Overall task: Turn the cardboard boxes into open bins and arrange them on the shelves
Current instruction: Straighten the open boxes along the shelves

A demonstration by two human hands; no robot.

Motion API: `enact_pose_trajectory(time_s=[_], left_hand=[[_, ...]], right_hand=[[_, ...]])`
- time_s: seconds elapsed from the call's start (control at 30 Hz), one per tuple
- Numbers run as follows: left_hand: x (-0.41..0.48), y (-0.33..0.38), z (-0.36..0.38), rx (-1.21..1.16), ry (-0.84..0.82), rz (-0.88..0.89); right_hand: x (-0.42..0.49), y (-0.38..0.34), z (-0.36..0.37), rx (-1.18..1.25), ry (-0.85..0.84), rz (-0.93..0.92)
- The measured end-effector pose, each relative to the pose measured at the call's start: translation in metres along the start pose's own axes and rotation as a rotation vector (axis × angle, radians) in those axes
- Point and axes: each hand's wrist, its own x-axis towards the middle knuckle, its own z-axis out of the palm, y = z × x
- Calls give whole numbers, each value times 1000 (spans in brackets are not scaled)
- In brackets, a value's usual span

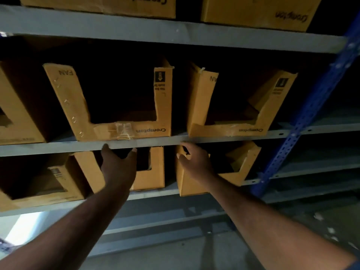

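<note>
Cut-open cardboard bins stand on grey metal shelves. On the lower shelf [155,191] the middle bin [153,172] has my left hand [118,166] spread in front of its dark opening, thumb and fingertips up near the shelf edge above, holding nothing. My right hand [194,160] grips the top left corner of the lower right bin [241,170], thumb on the outside of its wall. A third bin [48,197] sits at the lower left. On the middle shelf [58,148] stand a middle bin [124,129], a right bin [233,129] and a partly seen left bin [19,121].
Two closed boxes [97,4] [253,12] sit on the top shelf [175,34]. A blue perforated upright [303,117] borders the bay on the right, with bare grey shelves [321,164] beyond it. Low shelf rails and the floor [175,250] lie below my arms.
</note>
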Motion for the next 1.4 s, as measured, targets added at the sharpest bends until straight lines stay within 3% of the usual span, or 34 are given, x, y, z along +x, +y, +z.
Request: enact_pose_trajectory(time_s=[0.1,0.2,0.3,0.37,0.43,0.57,0.67,1.03,1.4], left_hand=[[-17,25,45,-10,-91,35],[-27,49,89,70,-172,84],[-36,69,131,131,-246,76],[-40,80,153,145,-247,82],[-41,92,170,153,-228,111],[-33,100,187,214,-134,134],[-27,92,190,360,-102,182],[-22,80,202,373,40,191],[-11,76,209,308,22,199]], right_hand=[[0,16,-44,82,-30,-79],[6,27,-92,128,60,-136],[18,39,-143,51,331,-165],[29,51,-176,33,550,-120],[42,66,-199,12,666,-24],[66,87,-217,74,490,248],[72,96,-215,81,331,265],[91,100,-208,4,366,262],[97,106,-209,-4,334,223]])
